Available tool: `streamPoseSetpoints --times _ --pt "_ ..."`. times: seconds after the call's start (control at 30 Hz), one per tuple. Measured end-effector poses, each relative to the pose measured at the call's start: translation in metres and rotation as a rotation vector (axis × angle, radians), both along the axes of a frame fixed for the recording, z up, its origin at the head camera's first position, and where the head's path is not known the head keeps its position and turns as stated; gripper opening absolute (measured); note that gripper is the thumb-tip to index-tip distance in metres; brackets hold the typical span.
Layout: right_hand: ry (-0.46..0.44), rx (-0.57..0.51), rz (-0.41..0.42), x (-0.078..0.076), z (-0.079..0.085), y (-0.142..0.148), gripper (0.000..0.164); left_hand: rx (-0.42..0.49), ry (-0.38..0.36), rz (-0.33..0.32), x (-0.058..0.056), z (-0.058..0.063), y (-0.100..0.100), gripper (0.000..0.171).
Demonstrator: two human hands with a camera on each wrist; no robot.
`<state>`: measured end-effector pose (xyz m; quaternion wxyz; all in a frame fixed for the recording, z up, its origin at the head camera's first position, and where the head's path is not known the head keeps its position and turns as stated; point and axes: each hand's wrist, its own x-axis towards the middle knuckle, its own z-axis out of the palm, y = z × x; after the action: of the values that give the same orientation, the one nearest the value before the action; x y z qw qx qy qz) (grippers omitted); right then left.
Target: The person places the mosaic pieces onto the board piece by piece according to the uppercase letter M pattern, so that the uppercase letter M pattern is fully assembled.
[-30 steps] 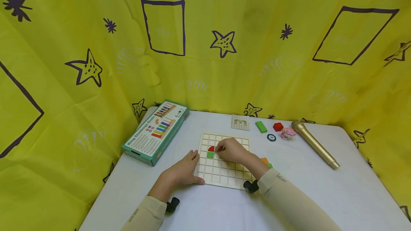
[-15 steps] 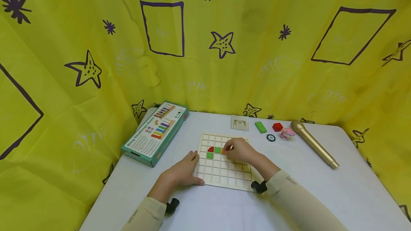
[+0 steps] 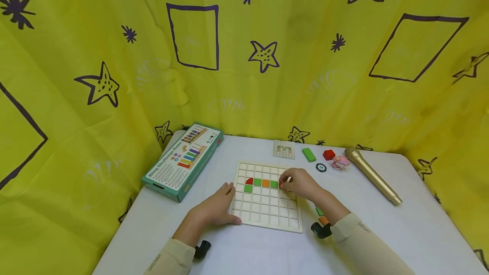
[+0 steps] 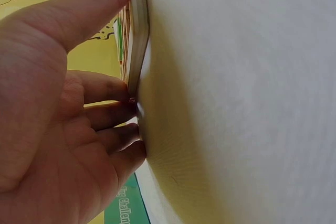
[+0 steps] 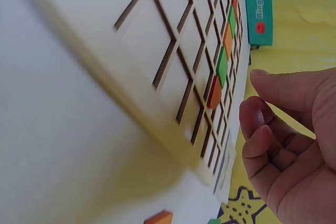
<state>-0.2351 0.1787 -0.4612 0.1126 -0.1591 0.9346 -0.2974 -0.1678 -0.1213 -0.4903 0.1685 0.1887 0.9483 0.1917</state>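
A pale wooden grid board (image 3: pixel 263 220) lies on the table with a row of flat pieces in its cells. The row runs from a red rounded piece (image 3: pixel 249 180) through a green square (image 3: pixel 257 182), an orange square (image 3: pixel 266 183) and another green one (image 3: pixel 274 184). At its right end sits a red piece (image 5: pixel 214 94). Another green square (image 3: pixel 248 188) lies below the first red one. My right hand (image 3: pixel 302 184) hovers beside the end piece, thumb and fingers apart. My left hand (image 3: pixel 214 207) rests spread against the board's left edge and near corner.
A green-edged Ring Challenge Game box (image 3: pixel 183 160) lies at left. Behind the board are a pattern card (image 3: pixel 284 149), green block (image 3: pixel 308 155), red block (image 3: pixel 329 155), dark disc (image 3: pixel 321 167), pink figure (image 3: pixel 341 163) and gold microphone (image 3: pixel 372 175). An orange piece (image 3: pixel 324 220) lies near my right wrist.
My right hand has moved right along the row. Green, orange, green and red pieces now show in cells to the right of the first red piece. My left hand has stayed at the board.
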Motion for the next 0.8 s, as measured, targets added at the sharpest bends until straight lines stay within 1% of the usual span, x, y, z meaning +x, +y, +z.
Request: streamPoseSetpoints --times 0.17,0.43,0.53,0.73,0.8 --pt "-0.01 0.021 -0.029 0.002 -0.001 0.014 0.008 0.001 0.001 0.0 0.002 0.0 0.0 0.111" --pt "-0.007 0.038 -0.043 0.005 0.006 0.03 0.009 -0.005 0.006 0.001 0.0 0.003 0.001 0.111" --pt "-0.01 0.032 -0.058 0.005 0.005 0.036 0.01 -0.002 0.008 0.004 -0.001 0.004 0.003 0.111" --pt "-0.061 0.014 -0.08 0.006 -0.001 0.045 0.013 -0.005 -0.001 0.007 0.0 0.003 0.003 0.112" --pt "-0.052 0.022 -0.076 0.007 -0.002 0.049 0.013 -0.005 -0.003 0.005 0.001 0.003 0.002 0.112"
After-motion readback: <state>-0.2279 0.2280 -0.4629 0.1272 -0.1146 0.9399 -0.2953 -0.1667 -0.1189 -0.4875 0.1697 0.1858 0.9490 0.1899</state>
